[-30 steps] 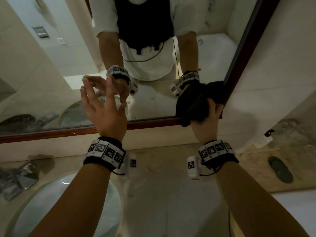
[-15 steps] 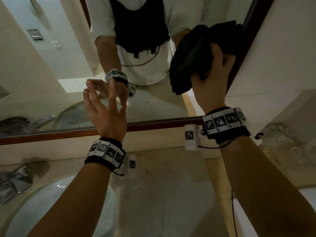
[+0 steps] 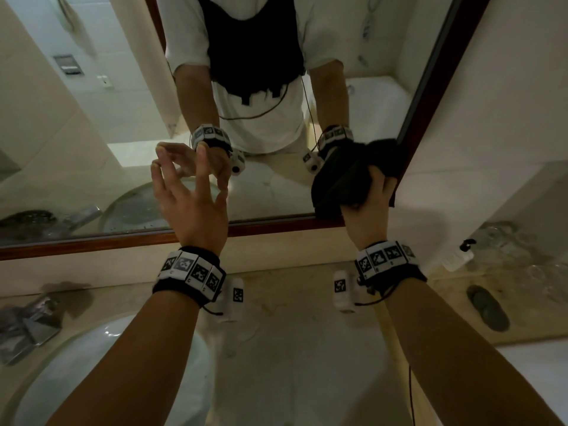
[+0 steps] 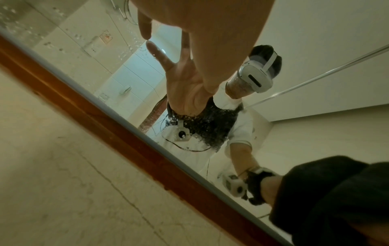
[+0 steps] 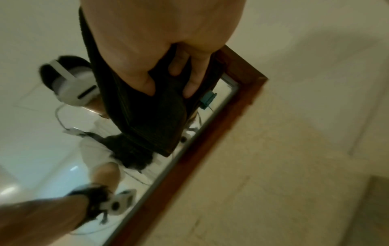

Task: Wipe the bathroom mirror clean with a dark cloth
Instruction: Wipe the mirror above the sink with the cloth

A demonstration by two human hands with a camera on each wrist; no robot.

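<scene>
Much remains: droplets still fleck the mirror (image 3: pixel 92 124) at 9 o'clock of the splayed, empty left hand (image 3: pixel 190 204), while the right hand (image 3: pixel 365 207) clutches the cloth (image 3: pixel 341 179) at the 5 o'clock corner.

Dim light falls on cream tiled walls (image 3: pixel 491 103), a beige marble counter (image 3: pixel 292 348) and a white basin (image 3: pixel 92 364).

Matt dark cloth (image 3: pixel 341 182), glossy wood-framed mirror (image 3: pixel 92 142)

Dark cloth (image 3: pixel 344 179) I've bunched against my wood-framed mirror (image 3: pixel 107 149), at its lower right corner, glass droplet-speckled
</scene>
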